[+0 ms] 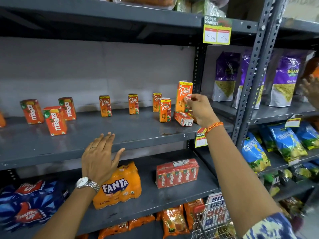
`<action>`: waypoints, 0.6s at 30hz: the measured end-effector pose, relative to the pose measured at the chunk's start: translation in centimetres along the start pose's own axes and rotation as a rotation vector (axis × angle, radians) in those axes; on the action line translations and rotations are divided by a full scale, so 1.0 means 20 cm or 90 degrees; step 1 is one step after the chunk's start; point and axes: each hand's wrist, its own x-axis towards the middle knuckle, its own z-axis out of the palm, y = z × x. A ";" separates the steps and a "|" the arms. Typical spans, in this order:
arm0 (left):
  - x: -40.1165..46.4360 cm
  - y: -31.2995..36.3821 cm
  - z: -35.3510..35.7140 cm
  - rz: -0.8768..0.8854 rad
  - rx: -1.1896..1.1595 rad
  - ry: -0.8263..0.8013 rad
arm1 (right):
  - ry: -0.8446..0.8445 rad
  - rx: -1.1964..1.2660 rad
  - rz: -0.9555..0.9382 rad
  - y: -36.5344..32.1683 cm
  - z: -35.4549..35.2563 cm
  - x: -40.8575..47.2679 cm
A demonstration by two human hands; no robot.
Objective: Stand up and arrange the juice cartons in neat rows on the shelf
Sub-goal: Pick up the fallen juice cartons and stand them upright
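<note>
Right hand (pixel 198 109) grips an upright Real carton (pixel 183 96) at the shelf (pixel 138 135) right end, above a toppled carton (pixel 183 119). Left hand (pixel 99 159) rests open, empty. Risk: setting down unevenly onto the toppled carton could tip it.

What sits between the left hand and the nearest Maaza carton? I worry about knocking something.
Nothing: the head view shows only bare grey shelf between the left hand and the nearest Maaza carton.

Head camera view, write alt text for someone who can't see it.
A person's right hand holds an upright Real apple juice carton above a fallen carton on a grey shelf. Their left hand hovers open at the shelf's front edge.
</note>
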 end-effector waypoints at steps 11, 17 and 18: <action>-0.03 -0.10 -0.07 -0.041 -0.005 -0.018 | -0.106 -0.115 -0.098 0.09 0.58 -0.06; -0.04 -0.11 -0.08 -0.040 -0.013 -0.030 | -0.157 -0.238 -0.093 0.18 0.72 -0.05; -0.04 -0.10 -0.08 -0.043 -0.017 -0.030 | -0.154 -0.254 -0.088 0.20 0.73 -0.05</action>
